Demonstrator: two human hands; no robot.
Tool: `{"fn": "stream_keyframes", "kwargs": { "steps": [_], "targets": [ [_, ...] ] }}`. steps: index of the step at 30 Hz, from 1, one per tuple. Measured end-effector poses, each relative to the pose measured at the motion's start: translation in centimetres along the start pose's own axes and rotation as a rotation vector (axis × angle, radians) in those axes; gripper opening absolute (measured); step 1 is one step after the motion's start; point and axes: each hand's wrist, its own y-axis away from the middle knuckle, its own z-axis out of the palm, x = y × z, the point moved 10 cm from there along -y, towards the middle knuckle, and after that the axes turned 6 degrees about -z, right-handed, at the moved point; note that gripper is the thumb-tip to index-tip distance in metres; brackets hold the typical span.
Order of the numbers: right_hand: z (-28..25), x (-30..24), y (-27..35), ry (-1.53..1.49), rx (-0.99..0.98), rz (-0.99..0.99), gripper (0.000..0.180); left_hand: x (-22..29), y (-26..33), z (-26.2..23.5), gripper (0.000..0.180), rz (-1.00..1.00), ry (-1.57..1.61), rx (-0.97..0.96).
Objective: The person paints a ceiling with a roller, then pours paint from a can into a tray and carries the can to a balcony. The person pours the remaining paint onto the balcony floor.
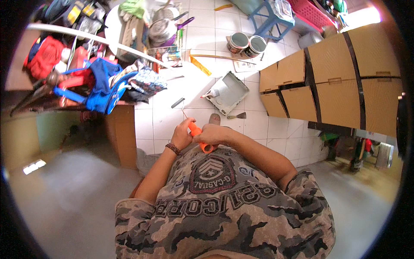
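Both hands are at a small paint roller with an orange handle, held just in front of my shirt. My left hand wears a beaded bracelet at the wrist and closes around the upper handle, near the wire frame. Lower down, my right hand wraps the same handle, whose round orange end sticks out beneath it. The slim grey roller sleeve points away to the far left, over the tiles. Beyond my hands lies a pale paint tray with a paintbrush at its left side. A scraper rests near the tray.
Two paint buckets stand beyond the tray, near a blue stool. Cardboard boxes line the right. At left, a cluttered table holds a blue bag; a rack with pans sits behind. A foot shows below the tray.
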Motion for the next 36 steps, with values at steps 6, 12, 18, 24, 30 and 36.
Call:
{"fn": "stream_keyframes", "kwargs": {
  "steps": [6, 12, 18, 24, 30, 36],
  "targets": [
    [-10.0, -0.8, 2.6, 0.456, 0.363, -0.221, 0.039, 4.0, -7.0, 5.4, 0.029, 0.239, -0.152, -0.299],
    [-8.5, -21.7, 10.3, -0.389, 0.288, -1.19, 0.048, -0.9, -10.0, 14.7, 0.024, -0.047, -0.053, -0.611],
    [-6.4, -18.4, 3.7, -0.196, -0.284, -0.951, 0.081, -2.6, -12.6, 22.8, 0.017, 0.142, -0.27, -0.855],
    [-21.4, 3.1, 5.1, 0.175, 0.991, -0.335, 0.022, -9.4, -13.3, 23.6, 0.03, 0.112, -0.701, -0.625],
    [-13.7, 26.0, 14.4, -0.964, 1.429, 0.365, 0.032, -3.5, -22.5, 14.8, 0.02, 0.068, 0.116, -0.4],
    [-4.9, 32.8, 6.4, -0.847, 0.915, 0.54, 0.036, -3.9, -24.6, 18.9, 0.03, 0.108, 0.093, -0.4]
  ]
}}
